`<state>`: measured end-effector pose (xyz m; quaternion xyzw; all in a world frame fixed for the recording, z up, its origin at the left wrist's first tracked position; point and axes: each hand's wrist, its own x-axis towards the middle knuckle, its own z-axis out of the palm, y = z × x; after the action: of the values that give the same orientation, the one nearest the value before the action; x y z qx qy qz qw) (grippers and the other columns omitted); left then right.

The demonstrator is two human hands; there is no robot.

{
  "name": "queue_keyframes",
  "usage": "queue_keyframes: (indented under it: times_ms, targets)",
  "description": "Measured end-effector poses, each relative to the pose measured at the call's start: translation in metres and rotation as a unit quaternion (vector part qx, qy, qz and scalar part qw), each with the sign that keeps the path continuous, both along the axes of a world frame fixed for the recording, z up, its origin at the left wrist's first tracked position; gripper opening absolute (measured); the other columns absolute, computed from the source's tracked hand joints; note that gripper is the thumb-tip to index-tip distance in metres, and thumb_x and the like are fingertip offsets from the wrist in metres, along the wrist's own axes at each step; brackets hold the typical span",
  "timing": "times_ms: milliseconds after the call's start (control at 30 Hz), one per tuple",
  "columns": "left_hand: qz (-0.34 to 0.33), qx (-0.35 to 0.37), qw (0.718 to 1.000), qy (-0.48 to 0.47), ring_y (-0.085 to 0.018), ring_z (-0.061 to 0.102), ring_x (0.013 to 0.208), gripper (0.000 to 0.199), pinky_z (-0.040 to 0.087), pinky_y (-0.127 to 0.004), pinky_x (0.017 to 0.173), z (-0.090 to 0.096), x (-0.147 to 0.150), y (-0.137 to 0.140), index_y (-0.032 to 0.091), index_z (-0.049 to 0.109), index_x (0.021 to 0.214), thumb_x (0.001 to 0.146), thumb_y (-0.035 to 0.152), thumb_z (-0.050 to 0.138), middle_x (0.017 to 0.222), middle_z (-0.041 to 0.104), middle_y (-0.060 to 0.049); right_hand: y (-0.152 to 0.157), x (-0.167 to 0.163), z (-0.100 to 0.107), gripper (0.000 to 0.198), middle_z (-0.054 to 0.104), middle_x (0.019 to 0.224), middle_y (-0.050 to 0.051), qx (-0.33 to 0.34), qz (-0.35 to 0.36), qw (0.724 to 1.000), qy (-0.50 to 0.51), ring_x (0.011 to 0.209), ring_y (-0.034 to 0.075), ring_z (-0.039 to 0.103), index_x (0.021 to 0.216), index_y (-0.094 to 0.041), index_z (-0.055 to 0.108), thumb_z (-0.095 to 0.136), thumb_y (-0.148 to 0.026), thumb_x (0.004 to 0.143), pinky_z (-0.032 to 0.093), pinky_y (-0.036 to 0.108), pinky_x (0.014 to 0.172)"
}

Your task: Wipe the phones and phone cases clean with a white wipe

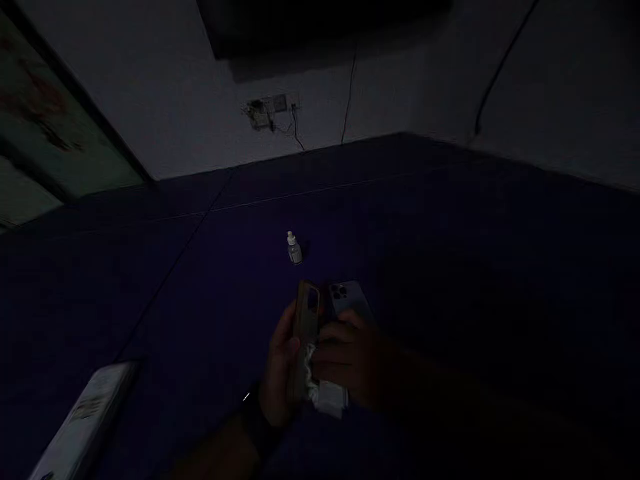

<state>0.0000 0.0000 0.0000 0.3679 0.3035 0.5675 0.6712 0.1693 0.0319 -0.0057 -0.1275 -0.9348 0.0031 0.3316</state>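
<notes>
My left hand (281, 363) is wrapped round a phone case (307, 317), which stands tilted with its camera cut-out at the top. Curled fingers of my right hand (345, 353) press a crumpled white wipe (311, 373) against the inner side of the case; whether it is paper or cloth I cannot tell. Partly covered by that hand, a phone (353, 297) lies back up, its camera lenses showing at its top corner. Beyond both hands a small white dropper bottle (294, 248) stands upright on the dark blue surface (240, 267).
At the lower left lies a long white box (83, 427) with print on it. Wall sockets with loose wires (273, 112) are at the back, below a dark screen-like panel (320, 27). A patterned door or panel (50, 113) is at the far left. The room is very dim.
</notes>
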Motion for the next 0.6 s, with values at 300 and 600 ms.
queue_keyframes:
  times_ms: [300,600]
  targets:
    - [0.008,-0.001,1.000,-0.001,-0.025,0.068,0.099,0.059,0.053,-0.034,0.082,-0.011,-0.004,0.020,0.023,0.059,0.138,0.084,0.046,0.071,0.122,0.071,-0.010,0.026,0.003,0.002,0.016,0.077,0.102,-0.001,0.012,-0.012,0.999,-0.039,0.102,0.020,0.057,0.103,-0.021,0.069,0.054,-0.018,0.102,0.028,0.041,0.088]
    - [0.006,0.032,0.999,0.023,-0.019,0.064,0.082,0.062,0.049,-0.028,0.066,-0.017,-0.005,0.026,0.024,0.058,0.141,0.085,0.046,0.070,0.108,0.072,-0.008,0.027,0.004,0.002,0.014,0.078,0.101,-0.001,0.017,-0.030,0.998,-0.045,0.101,0.021,0.058,0.103,-0.021,0.069,0.055,-0.016,0.101,0.028,0.040,0.088]
